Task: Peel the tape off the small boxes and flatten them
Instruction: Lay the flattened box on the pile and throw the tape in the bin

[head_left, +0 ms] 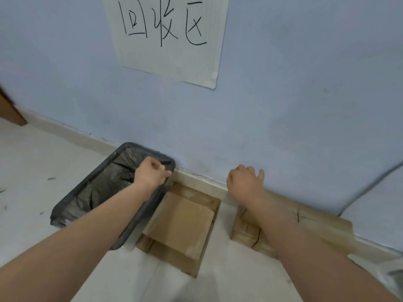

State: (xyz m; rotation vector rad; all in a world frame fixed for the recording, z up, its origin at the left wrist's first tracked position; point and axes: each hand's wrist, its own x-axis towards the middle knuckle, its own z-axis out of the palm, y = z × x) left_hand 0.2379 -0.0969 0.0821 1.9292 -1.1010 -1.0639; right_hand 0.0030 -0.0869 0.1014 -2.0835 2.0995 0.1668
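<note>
While the left hand (151, 174) hangs clenched over the black-lined bin (65, 212), the right hand (245, 180) hovers loosely curled, empty, above flattened brown cardboard (183, 223).

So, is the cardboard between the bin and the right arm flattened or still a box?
Flattened. The cardboard lies flat on the floor beside the bin, layers stacked.

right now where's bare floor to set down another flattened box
Bare floor lies left of the lined bin, and a strip between the two cardboard piles. Along the wall it is crowded.
</note>
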